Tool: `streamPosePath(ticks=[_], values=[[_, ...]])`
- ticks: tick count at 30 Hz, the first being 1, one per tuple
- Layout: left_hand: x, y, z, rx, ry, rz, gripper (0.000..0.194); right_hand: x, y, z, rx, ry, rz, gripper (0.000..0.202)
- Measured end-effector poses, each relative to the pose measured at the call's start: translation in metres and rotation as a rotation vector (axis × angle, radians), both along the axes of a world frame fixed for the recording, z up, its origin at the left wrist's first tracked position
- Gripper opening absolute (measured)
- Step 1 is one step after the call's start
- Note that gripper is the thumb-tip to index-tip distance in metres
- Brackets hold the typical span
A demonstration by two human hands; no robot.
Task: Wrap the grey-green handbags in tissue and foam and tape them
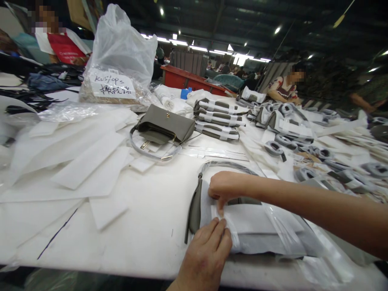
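A grey handbag (195, 208) lies on the table, its body covered by a white wrapping sheet (254, 220) with clear plastic strips across it. Its grey handle, covered in film, arches at the far side. My left hand (207, 250) rests at the near left edge of the sheet, fingers close together and bent over it; its thumb is hidden. From the right, my right hand (226, 186) reaches across the bag. Its fingers are curled and its thumb points down onto the sheet, almost meeting my left fingertips. What lies within the right fingers is hidden.
An unwrapped grey handbag (168, 125) sits farther back, near a stack of wrapped bags (218, 119). White sheets (91, 157) spread on the left, by a clear plastic bag (118, 52). Rolled straps (306, 173) crowd the right. Two co-workers are beyond the table.
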State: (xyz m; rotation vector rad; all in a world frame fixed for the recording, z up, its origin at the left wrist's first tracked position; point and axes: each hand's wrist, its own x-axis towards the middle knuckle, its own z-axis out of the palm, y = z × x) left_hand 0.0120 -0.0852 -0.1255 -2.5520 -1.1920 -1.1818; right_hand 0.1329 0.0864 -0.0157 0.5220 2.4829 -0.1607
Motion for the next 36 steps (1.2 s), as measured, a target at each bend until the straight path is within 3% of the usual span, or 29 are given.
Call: streamPosePath(ticks=[4, 9, 12, 17, 21, 27, 31, 36], values=[[-0.002, 0.002, 0.001, 0.031, 0.024, 0.007, 0.038, 0.009, 0.022, -0.011, -0.116, 0.147, -0.076, 0.039], [-0.002, 0.003, 0.004, 0.080, 0.053, 0.002, 0.039, 0.033, 0.055, -0.037, -0.355, 0.313, -0.421, 0.041], [-0.001, 0.004, 0.004, 0.109, 0.040, 0.022, 0.039, 0.048, 0.062, -0.042, -0.276, 0.372, -0.520, 0.036], [-0.001, 0.005, 0.000, 0.137, 0.062, 0.014, 0.037, 0.061, 0.017, -0.037, -0.119, 0.505, -0.600, 0.037], [-0.001, 0.005, 0.000, 0.117, 0.061, 0.018, 0.038, 0.060, -0.020, -0.044, -0.081, 0.527, -0.658, 0.057], [0.000, 0.003, 0.002, 0.091, 0.070, 0.005, 0.040, 0.061, 0.000, -0.061, -0.350, 0.533, -0.731, 0.054], [0.001, 0.001, 0.004, 0.041, 0.049, 0.016, 0.041, 0.061, 0.005, -0.062, -0.336, 0.564, -0.778, 0.060], [0.002, -0.001, 0.006, 0.014, -0.008, 0.013, 0.042, 0.063, -0.016, -0.047, -0.243, 0.582, -0.763, 0.056]])
